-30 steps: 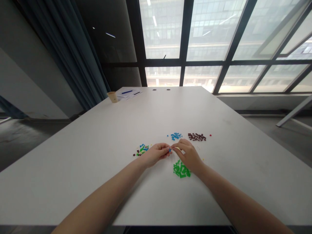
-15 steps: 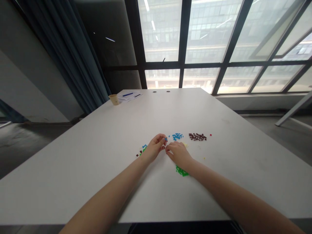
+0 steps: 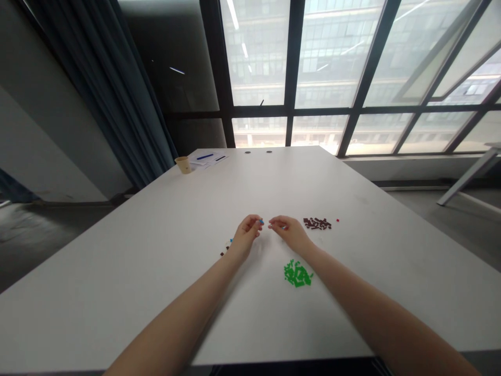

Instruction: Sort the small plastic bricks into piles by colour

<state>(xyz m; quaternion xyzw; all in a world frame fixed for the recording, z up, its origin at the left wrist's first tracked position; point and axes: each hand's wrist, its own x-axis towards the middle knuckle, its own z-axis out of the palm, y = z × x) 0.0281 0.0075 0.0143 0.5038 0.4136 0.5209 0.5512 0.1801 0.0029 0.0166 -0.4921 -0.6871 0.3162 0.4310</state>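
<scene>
My left hand (image 3: 246, 235) is closed in a pinch on a small blue building brick (image 3: 261, 222), held just above the table. Facing it from the right, my right hand (image 3: 290, 232) has thumb and fingertips pressed together a short gap away; whatever they hold is too small to make out. A bit of blue shows beneath the right fingers, and the hand covers most of that spot. Close to my left wrist lie several loose brown pieces (image 3: 222, 254) and a blue bit (image 3: 231, 240), partly hidden by the hand. A heap of green bricks (image 3: 298, 274) sits below my right hand.
Dark brown bricks (image 3: 317, 224) are spread right of my right hand, with one red piece (image 3: 337, 220) beyond them. At the white table's (image 3: 156, 292) far left stand a paper cup (image 3: 183, 165) and papers (image 3: 201, 159) with a blue pen (image 3: 204, 156).
My right hand has moved up and away from the green heap, uncovering it, and now covers the blue heap. My left hand keeps the blue brick, shifted slightly left.
</scene>
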